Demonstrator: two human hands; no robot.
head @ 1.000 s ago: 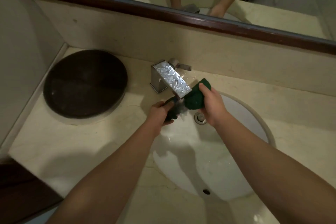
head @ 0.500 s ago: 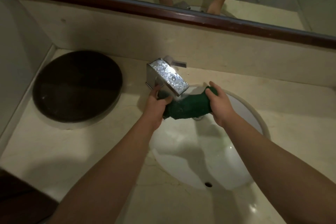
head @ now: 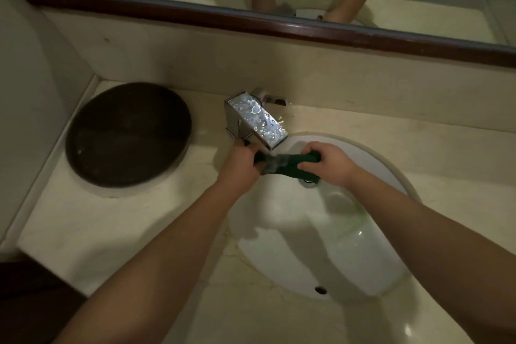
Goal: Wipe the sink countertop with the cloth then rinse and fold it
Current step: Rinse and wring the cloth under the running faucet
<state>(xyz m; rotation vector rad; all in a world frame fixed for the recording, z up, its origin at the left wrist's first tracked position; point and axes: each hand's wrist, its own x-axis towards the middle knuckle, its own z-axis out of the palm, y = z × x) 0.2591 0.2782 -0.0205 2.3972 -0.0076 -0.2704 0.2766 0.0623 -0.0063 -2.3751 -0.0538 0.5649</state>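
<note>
A dark green cloth is stretched sideways between both hands, just under the spout of the chrome faucet, where water runs onto its middle. My left hand grips its left end and my right hand grips its right end. Both hands hover over the back of the white oval sink basin, above the drain. The cream stone countertop surrounds the basin.
A dark round tray lies on the countertop at the left. A wall closes the left side. Behind the faucet rises a stone backsplash with a wood-framed mirror above it. The counter's front edge drops off at lower left.
The cloth has gone from a bunched lump to a band pulled out between the hands. My right hand moved right, away from the left, and the cloth now sits under the running water.
</note>
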